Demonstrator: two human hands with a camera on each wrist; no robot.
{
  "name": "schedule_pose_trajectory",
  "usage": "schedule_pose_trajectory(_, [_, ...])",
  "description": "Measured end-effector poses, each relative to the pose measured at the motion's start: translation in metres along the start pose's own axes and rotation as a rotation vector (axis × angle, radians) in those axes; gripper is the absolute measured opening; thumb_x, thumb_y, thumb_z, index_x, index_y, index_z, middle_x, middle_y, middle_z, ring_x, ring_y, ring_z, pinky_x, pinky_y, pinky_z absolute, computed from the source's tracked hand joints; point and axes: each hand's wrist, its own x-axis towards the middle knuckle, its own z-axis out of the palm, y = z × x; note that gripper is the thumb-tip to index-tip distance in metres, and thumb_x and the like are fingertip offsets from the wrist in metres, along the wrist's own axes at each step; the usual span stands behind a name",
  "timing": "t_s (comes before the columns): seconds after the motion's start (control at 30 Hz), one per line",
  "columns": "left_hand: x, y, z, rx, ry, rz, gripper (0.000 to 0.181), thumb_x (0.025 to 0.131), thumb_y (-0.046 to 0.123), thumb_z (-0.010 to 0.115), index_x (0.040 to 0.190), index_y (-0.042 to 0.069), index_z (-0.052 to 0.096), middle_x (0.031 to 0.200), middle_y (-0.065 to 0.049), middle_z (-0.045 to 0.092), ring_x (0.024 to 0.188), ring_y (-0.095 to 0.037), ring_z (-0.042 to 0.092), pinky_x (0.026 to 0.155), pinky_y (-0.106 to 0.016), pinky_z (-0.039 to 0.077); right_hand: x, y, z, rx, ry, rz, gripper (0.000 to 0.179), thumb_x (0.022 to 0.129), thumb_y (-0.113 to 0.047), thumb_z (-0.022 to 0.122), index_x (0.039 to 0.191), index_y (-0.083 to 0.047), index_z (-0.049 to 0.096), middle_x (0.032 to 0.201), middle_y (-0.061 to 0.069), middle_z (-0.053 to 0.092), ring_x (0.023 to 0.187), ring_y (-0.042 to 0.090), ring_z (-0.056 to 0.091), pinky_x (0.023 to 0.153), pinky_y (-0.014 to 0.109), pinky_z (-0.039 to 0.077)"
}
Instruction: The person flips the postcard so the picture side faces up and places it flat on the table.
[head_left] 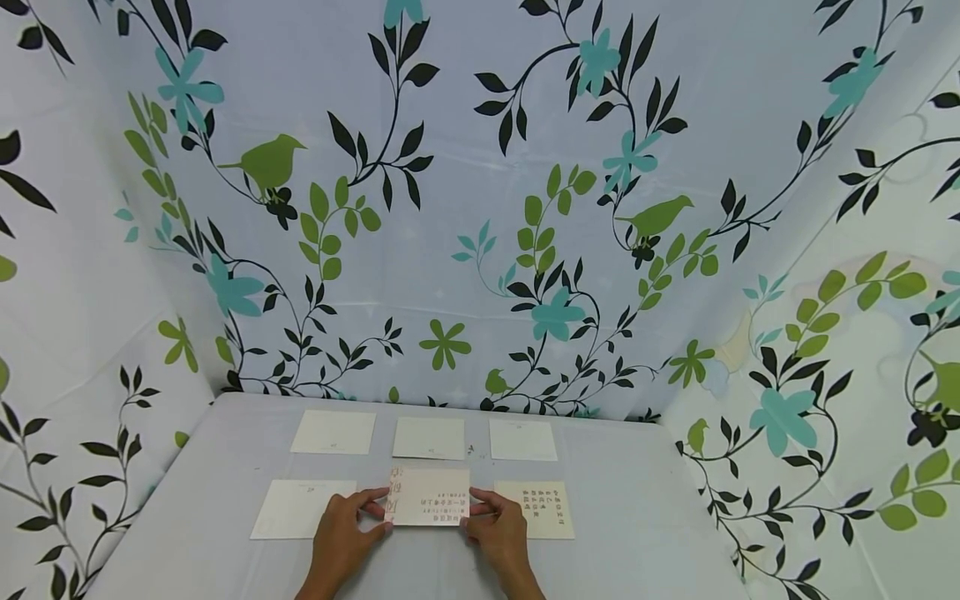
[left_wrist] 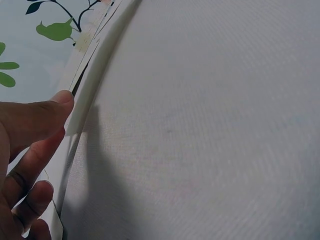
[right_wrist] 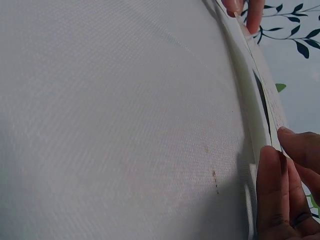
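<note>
A pale card with red printed characters is held between both hands at the near middle of the table; its print reads upside down from here. My left hand pinches its left edge, with thumb and fingertips meeting there. On the opposite edge my right hand pinches it likewise. From the right wrist, the card appears almost edge-on, with a dark gap beneath it. Beside the left hand lies a cream card, and a cream card with dark characters lies partly behind the right hand.
Along the far side of the white-covered table lie a left cream card, a middle one and a right one. A curtain patterned with leaves and birds hangs behind, with similar cloth at both sides.
</note>
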Motion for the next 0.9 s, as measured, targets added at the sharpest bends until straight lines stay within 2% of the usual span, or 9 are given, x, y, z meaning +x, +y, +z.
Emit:
schedule_pose_trajectory(0.33, [0.0014,-0.0007,0.0006,0.024,0.002,0.009,0.054,0.072,0.017,0.097,0.123,0.021,0.079,0.085,0.019,0.070,0.081,-0.011,0.044,0.073,-0.028,0.035,-0.0030,0.0018,0.0031,-0.036,0.009,-0.070,0.047,0.077,0.007,0.083,0.122,-0.005,0.077,0.096,0.008,0.071,0.075,0.013,0.072,0.064,0.027,0.062])
schedule_pose_trajectory(0.9, [0.0022,0.0021,-0.0005,0.073,0.004,0.032,0.050,0.072,0.015,0.095,0.120,0.013,0.079,0.082,0.014,0.071,0.079,-0.012,0.045,0.069,-0.029,0.033,-0.0063,-0.0029,0.0045,-0.078,0.014,-0.034,0.035,0.080,0.007,0.081,0.113,-0.003,0.078,0.094,0.006,0.072,0.073,0.013,0.071,0.062,0.027,0.061])
